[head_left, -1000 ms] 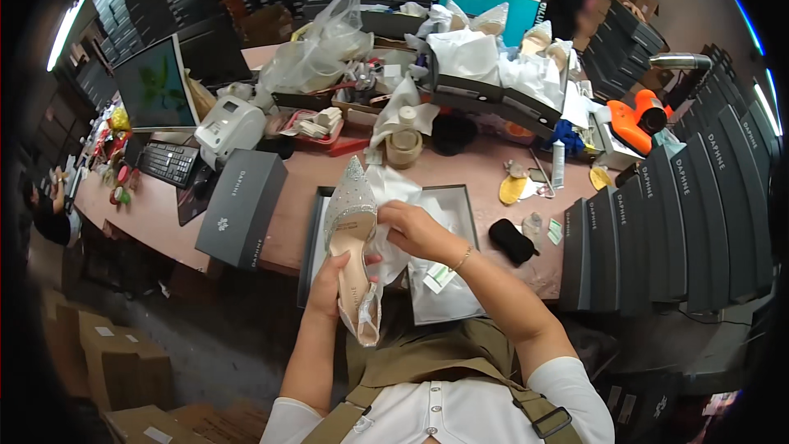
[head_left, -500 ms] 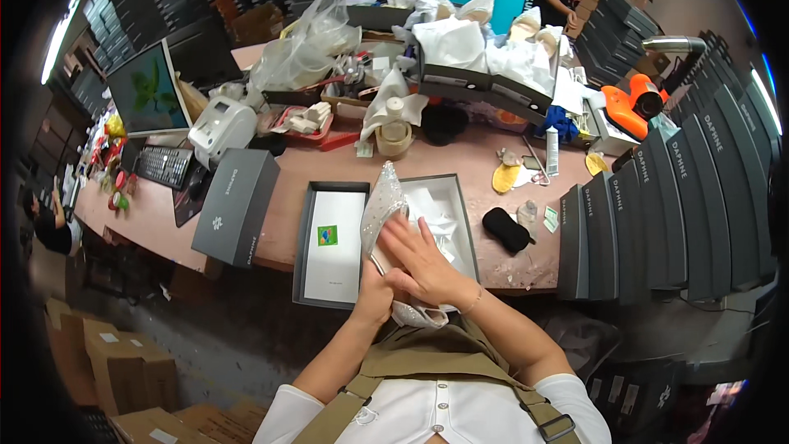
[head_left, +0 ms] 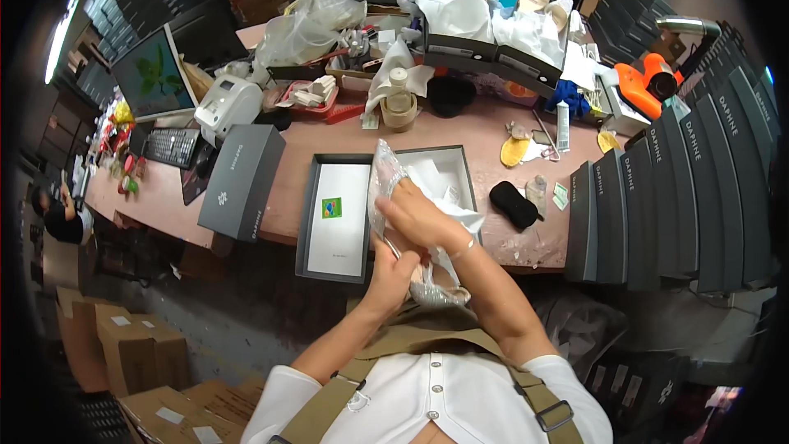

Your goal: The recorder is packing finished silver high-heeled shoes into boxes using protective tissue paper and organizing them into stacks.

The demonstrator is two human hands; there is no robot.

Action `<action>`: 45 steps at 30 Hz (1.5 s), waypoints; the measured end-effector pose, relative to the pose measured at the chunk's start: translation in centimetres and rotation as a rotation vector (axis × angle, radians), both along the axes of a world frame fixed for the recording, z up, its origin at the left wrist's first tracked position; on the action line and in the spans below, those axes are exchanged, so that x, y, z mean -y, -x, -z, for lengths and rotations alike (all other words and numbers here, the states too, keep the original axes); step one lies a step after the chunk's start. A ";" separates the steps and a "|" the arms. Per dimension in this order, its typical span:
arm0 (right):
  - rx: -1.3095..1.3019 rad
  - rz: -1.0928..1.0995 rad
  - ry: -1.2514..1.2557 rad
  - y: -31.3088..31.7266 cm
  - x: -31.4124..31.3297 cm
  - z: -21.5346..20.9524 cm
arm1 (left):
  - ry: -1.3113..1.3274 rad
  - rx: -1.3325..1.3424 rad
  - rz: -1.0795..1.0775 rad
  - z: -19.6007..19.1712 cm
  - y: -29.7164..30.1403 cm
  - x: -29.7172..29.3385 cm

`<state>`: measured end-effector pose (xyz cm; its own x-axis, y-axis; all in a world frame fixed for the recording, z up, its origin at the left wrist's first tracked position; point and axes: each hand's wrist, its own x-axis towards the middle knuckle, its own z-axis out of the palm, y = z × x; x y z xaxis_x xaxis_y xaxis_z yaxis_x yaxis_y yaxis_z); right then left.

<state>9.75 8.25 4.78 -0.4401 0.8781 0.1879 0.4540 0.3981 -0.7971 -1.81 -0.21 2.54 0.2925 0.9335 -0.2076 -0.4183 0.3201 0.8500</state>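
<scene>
A silvery, glittering pointed shoe (head_left: 385, 168) is held in front of me, its toe pointing away over the open shoebox. My left hand (head_left: 391, 273) is closed around the middle of the shoe from below. My right hand (head_left: 423, 218) lies over the front part, with the thumb on the glittery side and the fingers partly hidden at the opening. The heel end (head_left: 440, 292) hangs close to my apron. Beneath the shoe is a dark grey shoebox (head_left: 468, 171) with white tissue paper (head_left: 444, 185) inside. Its lid-like tray (head_left: 341, 259) with a white inside lies at the left.
A closed grey shoebox (head_left: 240, 182) stands left, near a label printer (head_left: 228, 105) and keyboard (head_left: 171, 146). Several grey boxes (head_left: 657, 205) are lined up right. A black pouch (head_left: 514, 204) lies beside the open box. Tape rolls (head_left: 399, 115) and shoe-filled boxes (head_left: 493, 57) sit behind.
The shoe has tilted, its heel end swinging right. My right hand has turned, its fingers now pointing down-left across the shoe. The view has shifted slightly, and a person's arm at the back has reached out.
</scene>
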 end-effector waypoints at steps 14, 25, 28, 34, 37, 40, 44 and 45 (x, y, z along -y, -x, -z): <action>-0.361 0.121 0.400 -3.1 8.8 1.2 | 0.310 0.401 0.113 -0.2 6.0 -1.0; 0.103 0.251 0.062 -2.8 9.1 3.6 | 0.241 0.041 -0.095 3.9 14.1 -12.0; 0.460 0.302 0.075 -3.4 9.3 8.1 | 0.081 -0.386 -0.135 12.0 12.7 -13.9; 0.591 0.349 0.279 -3.7 7.2 9.1 | -0.711 -1.363 -0.179 4.7 10.7 -13.8; 0.227 0.325 0.150 -6.2 6.1 11.6 | -0.567 -0.908 -0.120 0.7 9.0 -10.2; -0.055 0.299 0.257 -5.9 7.0 6.9 | -0.402 -0.496 -0.003 1.1 4.9 -3.4; -0.140 0.301 -0.001 -4.1 7.4 3.9 | -0.165 -0.131 -0.046 3.8 0.2 -2.8; -0.202 0.310 0.094 -4.5 7.3 3.6 | -0.017 0.008 -0.094 3.6 0.5 -3.5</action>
<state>14.27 0.92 1.20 -0.1136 0.9813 0.1556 0.3713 0.1872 -0.9094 -2.27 3.25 -1.10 0.2049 0.9603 -0.1892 -0.4527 0.2643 0.8516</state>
